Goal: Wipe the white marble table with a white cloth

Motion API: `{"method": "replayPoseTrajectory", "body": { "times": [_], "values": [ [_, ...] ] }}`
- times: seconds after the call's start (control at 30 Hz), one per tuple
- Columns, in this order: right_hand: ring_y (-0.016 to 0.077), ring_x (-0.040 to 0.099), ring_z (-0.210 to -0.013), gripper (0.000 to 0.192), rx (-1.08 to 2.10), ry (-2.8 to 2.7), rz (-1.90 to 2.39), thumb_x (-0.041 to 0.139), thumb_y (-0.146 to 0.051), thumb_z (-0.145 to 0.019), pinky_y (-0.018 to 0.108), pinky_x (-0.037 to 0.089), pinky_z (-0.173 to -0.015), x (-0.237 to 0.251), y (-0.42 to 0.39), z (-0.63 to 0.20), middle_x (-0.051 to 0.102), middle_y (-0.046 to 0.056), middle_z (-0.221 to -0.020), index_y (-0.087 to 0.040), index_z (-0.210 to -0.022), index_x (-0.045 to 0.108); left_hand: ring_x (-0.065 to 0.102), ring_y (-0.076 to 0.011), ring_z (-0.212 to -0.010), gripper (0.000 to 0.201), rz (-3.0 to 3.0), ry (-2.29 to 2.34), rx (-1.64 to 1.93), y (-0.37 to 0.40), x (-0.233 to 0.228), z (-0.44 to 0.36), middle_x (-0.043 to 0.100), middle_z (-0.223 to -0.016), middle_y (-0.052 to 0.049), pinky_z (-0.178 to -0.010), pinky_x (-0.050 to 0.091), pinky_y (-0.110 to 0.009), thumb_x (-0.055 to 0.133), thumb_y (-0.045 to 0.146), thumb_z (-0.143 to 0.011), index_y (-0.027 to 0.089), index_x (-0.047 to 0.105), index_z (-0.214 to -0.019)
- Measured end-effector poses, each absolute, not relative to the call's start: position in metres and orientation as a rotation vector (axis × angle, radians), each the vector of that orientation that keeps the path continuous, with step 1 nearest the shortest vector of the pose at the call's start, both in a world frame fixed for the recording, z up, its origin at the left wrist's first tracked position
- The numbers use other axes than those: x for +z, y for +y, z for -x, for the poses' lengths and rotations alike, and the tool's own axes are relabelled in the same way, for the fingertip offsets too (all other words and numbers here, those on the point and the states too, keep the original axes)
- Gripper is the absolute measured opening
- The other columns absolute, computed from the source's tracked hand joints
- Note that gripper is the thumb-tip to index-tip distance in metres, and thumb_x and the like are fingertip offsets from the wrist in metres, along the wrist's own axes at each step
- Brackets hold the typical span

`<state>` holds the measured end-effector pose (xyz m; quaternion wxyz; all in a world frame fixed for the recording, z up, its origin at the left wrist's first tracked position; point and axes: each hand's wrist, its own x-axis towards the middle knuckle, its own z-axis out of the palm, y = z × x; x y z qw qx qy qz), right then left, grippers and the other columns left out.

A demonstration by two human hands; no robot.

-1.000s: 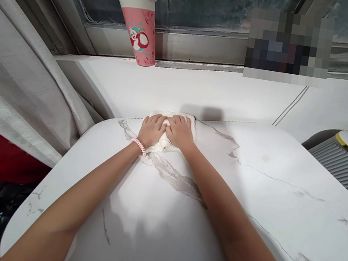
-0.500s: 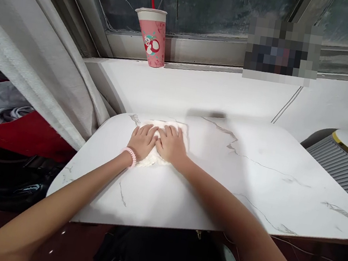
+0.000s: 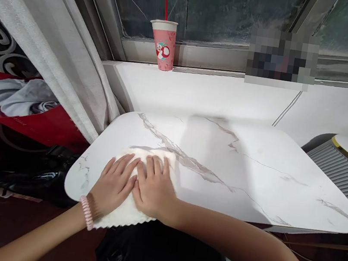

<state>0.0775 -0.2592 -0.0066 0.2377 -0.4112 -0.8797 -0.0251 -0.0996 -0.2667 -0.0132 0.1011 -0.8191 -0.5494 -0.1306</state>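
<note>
Both palms press flat on a white cloth (image 3: 130,215) at the front left of the marbled white table (image 3: 222,155). My left hand (image 3: 115,187), with a pink coiled band (image 3: 86,212) at its wrist, lies on the cloth's left part, fingers stretched out. Beside it my right hand (image 3: 155,186) rests on the right part, its fingers also extended, and the thumbs nearly meet. The cloth's scalloped near edge hangs past the table's front edge. Some of the cloth is hidden under the hands.
A pink paper cup (image 3: 165,48) with a red straw stands on the window ledge behind the table. At left hangs a pale curtain (image 3: 66,40), beside a red bag (image 3: 38,121) holding grey fabric. A ribbed grey object (image 3: 340,173) is at the right.
Both hands and the cloth have slid from the back left of the table toward me, to its front edge. A grey vein in the tabletop is now uncovered. The view has shifted slightly.
</note>
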Motion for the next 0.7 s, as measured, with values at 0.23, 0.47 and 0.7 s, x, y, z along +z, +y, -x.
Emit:
{"method": "replayPoseTrajectory", "body": {
  "times": [0.23, 0.47, 0.7],
  "values": [
    [0.0372, 0.041, -0.131, 0.052, 0.010, -2.415, 1.172, 0.043, -0.034, -0.096, 0.061, 0.024, -0.112, -0.005, -0.216, -0.048, 0.050, 0.023, -0.140, -0.006, -0.138, 0.050, 0.046, -0.0296, -0.134, 0.051, 2.391, -1.725, -0.369, -0.222, -0.010, 0.122, 0.054, -0.141, -0.015, -0.114, 0.031, -0.054, 0.025, 0.033, -0.096, 0.019, 0.049, -0.138],
    [0.0317, 0.043, -0.124, 0.041, 0.013, -2.275, 1.304, 0.039, -0.030, -0.097, 0.055, 0.023, -0.112, -0.008, -0.138, -0.030, 0.056, 0.016, -0.129, -0.012, -0.132, 0.054, 0.046, -0.0268, -0.134, 0.048, 2.439, -1.806, -0.437, -0.132, -0.006, 0.132, 0.054, -0.141, -0.011, -0.116, 0.028, -0.052, 0.027, 0.037, -0.095, 0.022, 0.051, -0.134],
    [0.0286, 0.044, -0.121, 0.037, 0.014, -2.228, 1.323, 0.041, -0.029, -0.097, 0.050, 0.024, -0.112, -0.011, -0.077, -0.003, 0.059, 0.013, -0.124, -0.015, -0.128, 0.057, 0.045, -0.0255, -0.134, 0.050, 2.469, -1.849, -0.492, -0.069, -0.004, 0.158, 0.054, -0.141, -0.012, -0.115, 0.030, -0.046, 0.029, 0.039, -0.095, 0.018, 0.053, -0.134]
  ]
}}
